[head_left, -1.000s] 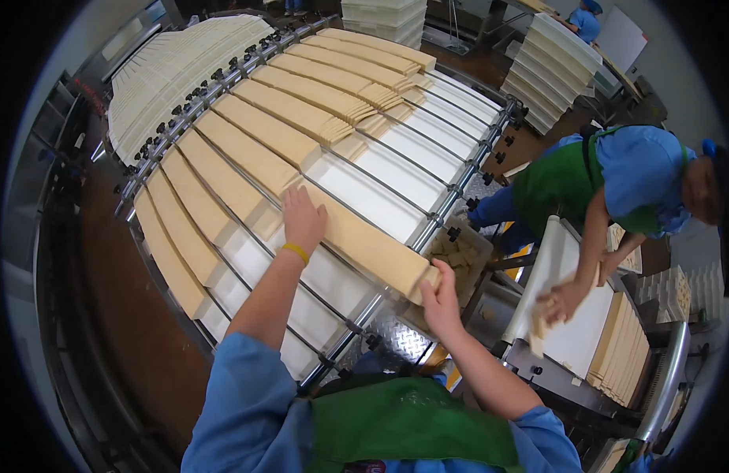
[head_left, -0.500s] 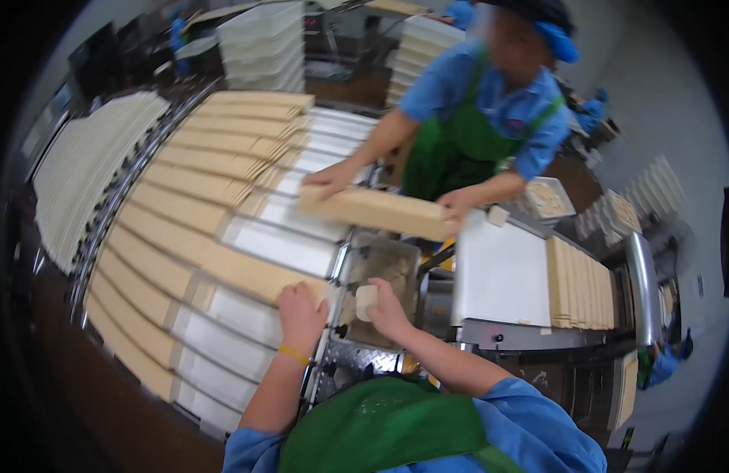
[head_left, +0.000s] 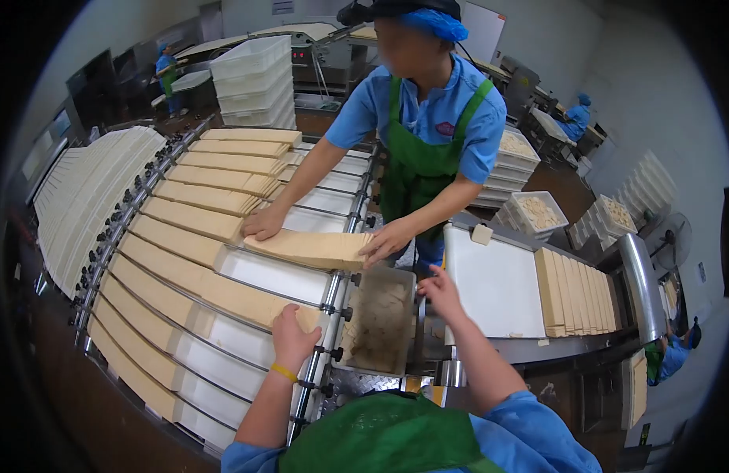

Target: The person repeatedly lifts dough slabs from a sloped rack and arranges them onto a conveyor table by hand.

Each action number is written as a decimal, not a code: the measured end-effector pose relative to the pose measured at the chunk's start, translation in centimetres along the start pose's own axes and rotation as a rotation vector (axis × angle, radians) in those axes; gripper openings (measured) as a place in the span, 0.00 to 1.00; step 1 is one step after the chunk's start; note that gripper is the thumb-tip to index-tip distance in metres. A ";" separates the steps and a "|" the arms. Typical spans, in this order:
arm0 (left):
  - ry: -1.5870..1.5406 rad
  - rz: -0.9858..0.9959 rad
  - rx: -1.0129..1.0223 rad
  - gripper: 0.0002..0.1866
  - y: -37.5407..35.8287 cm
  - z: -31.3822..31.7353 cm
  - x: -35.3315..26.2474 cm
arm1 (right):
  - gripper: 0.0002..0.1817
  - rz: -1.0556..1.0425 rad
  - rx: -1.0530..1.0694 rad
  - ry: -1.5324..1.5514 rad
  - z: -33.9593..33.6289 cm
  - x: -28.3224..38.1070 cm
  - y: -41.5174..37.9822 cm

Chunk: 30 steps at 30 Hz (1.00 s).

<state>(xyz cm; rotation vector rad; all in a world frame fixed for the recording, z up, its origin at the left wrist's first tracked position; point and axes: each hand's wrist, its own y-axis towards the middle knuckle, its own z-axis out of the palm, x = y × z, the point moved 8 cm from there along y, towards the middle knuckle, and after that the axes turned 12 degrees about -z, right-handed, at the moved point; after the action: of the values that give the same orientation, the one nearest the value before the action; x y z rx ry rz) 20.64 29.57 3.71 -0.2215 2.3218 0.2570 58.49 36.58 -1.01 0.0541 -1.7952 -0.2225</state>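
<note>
My left hand (head_left: 295,337), with a yellow band at the wrist, rests on the near end of a long strip of stacked pale sheets (head_left: 246,299) in a lane of the slatted table. Over the gap right of the grey bin (head_left: 380,319), my right hand (head_left: 441,292) is raised with its fingers apart and nothing in it. Across from me a co-worker in a green apron (head_left: 427,142) has both hands on another stack of sheets (head_left: 305,247), which lies in a lane beyond mine.
To the right, a white belt (head_left: 494,280) carries a row of upright sheet stacks (head_left: 577,292), with a small pale block (head_left: 482,234) at its far edge. White crates (head_left: 254,83) stand behind the table. Metal rods and black knobs (head_left: 337,354) line the table edge.
The pale piece my right hand held is gone from it, and that hand has moved right. The co-worker's stack has moved left and down onto the table. My left hand stays on its strip.
</note>
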 end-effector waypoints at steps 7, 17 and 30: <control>-0.661 -0.292 0.010 0.33 0.4 -7.1 6.6 | 0.19 -0.259 0.723 -0.332 11.5 18.8 5.0; -0.153 -0.445 -0.031 0.38 0.9 -14.0 16.0 | 0.18 -1.602 0.615 -0.117 26.8 54.8 -4.4; 0.145 -0.498 0.024 0.31 4.1 -13.1 19.0 | 0.09 -0.646 1.236 -0.285 24.0 22.4 -6.0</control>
<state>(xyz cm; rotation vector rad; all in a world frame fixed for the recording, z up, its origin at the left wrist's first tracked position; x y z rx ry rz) -2.37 28.66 -0.65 -0.8130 2.3207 -0.0388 29.48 30.16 14.21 1.5390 -1.8870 0.4799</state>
